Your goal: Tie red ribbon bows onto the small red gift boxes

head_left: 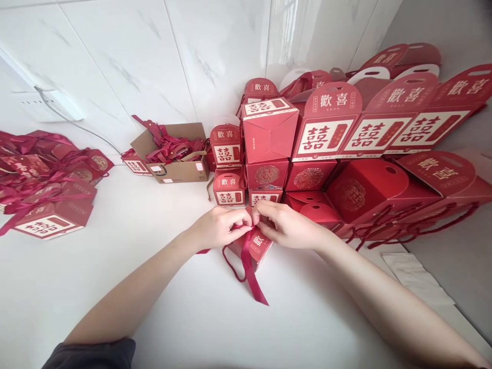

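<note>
A small red gift box (264, 248) with gold lettering lies on the table in front of me, partly covered by my hands. Across its top runs a dark red ribbon (251, 277), one tail hanging toward me onto the table. My left hand (221, 225) pinches the ribbon at the top of the box. Right beside it, my right hand (282, 223) has its fingers closed on the ribbon too. Both sets of fingertips meet there and hide the crossing of the ribbon. A red cord handle (232, 266) loops out at the box's left side.
Stacked red gift boxes (326, 125) stand at the back right against the wall. A cardboard box (180, 171) holding ribbons sits at the back. On the left, several ribbon-tied boxes (57, 212) are piled. A white cloth or paper (417, 277) lies on the right.
</note>
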A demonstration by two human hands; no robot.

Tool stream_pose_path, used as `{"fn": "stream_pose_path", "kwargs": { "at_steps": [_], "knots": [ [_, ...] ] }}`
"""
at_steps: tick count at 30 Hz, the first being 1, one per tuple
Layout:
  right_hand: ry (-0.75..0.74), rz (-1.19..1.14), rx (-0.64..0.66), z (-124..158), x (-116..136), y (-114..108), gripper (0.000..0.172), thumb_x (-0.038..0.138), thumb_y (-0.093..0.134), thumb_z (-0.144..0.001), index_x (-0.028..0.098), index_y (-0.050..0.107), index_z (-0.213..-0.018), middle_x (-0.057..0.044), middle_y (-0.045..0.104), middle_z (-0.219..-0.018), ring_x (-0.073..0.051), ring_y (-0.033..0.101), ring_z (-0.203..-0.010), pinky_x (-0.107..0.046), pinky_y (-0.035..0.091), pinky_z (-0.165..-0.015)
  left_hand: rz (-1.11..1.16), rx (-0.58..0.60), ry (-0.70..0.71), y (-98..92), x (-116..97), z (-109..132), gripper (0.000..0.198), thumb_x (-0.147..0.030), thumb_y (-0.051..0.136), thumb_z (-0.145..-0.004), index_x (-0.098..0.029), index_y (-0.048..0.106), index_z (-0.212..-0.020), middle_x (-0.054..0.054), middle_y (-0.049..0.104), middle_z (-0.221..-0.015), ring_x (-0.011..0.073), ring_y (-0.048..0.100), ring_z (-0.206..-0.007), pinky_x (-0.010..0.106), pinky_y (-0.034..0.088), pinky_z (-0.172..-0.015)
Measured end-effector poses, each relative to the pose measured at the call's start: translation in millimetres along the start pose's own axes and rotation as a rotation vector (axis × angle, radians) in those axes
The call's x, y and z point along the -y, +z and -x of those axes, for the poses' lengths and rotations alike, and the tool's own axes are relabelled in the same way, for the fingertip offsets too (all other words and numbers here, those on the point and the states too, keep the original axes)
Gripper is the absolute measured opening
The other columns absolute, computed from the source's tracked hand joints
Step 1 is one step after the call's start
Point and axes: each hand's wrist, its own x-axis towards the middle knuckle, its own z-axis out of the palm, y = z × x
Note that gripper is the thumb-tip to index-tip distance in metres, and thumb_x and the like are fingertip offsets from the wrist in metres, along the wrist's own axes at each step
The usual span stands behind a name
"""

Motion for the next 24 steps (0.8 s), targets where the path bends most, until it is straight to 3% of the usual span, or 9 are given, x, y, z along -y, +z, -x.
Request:
{"fn": "stream_pose_path", "kwargs": {
  "at_steps": [5, 11, 18, 20, 24],
  "knots": [
    [-0.001, 0.006, -0.038, 0.3, 0.4, -7.2, 0.022, 0.0, 0.044, -0.084, 0.019, 0.049, -0.094, -0.003, 0.054, -0.091, -0.014, 0.052, -0.082, -0.024, 0.043, -0.073, -0.007, -0.017, 0.018, 1.4, 1.3, 0.1, 0.006, -0.018, 0.061, -0.086, -0.018, 0.062, -0.08, -0.004, 0.064, -0.066, 0.007, 0.054, -0.054, 0.017, 0.043, -0.056],
    [0.001, 0.071, 0.014, 1.3, 0.6, -7.4, 0.008, 0.012, 0.051, -0.092, 0.019, 0.055, -0.093, -0.003, 0.058, -0.09, -0.013, 0.055, -0.079, -0.025, 0.046, -0.073, -0.009, -0.04, 0.069, 2.2, 2.1, -0.5, 0.004, -0.018, 0.06, -0.086, -0.018, 0.062, -0.083, -0.004, 0.064, -0.063, 0.0067, 0.053, -0.052, 0.017, 0.043, -0.054],
    [-0.114, 0.464, 0.002, 5.4, 4.1, -2.0, 0.015, 0.017, 0.041, -0.096, 0.017, 0.055, -0.092, -0.006, 0.058, -0.089, -0.014, 0.052, -0.063, -0.026, 0.038, -0.051, 0.055, -0.056, -0.028, 4.5, 0.6, 1.3, 0.006, -0.019, 0.067, -0.081, -0.019, 0.062, -0.077, -0.007, 0.061, -0.057, 0.0058, 0.053, -0.051, 0.016, 0.043, -0.053],
    [-0.075, 0.334, -0.003, 5.2, 5.6, -5.0, 0.009, 0.013, 0.046, -0.093, 0.018, 0.053, -0.094, -0.005, 0.058, -0.09, -0.013, 0.054, -0.068, -0.024, 0.041, -0.055, 0.054, -0.044, -0.022, 4.9, 0.1, 1.8, 0.003, -0.018, 0.065, -0.082, -0.019, 0.064, -0.08, -0.006, 0.063, -0.06, 0.0057, 0.053, -0.051, 0.016, 0.043, -0.054],
    [0.018, 0.01, 0.014, 3.8, 3.4, -8.4, 0.014, 0.01, 0.052, -0.089, 0.02, 0.051, -0.099, 0.0, 0.06, -0.086, -0.011, 0.056, -0.069, -0.022, 0.045, -0.063, 0.031, -0.037, 0.003, 4.6, -0.6, 1.5, 0.003, -0.017, 0.064, -0.082, -0.019, 0.066, -0.081, -0.005, 0.066, -0.064, 0.0058, 0.054, -0.051, 0.016, 0.043, -0.053]
  ]
}}
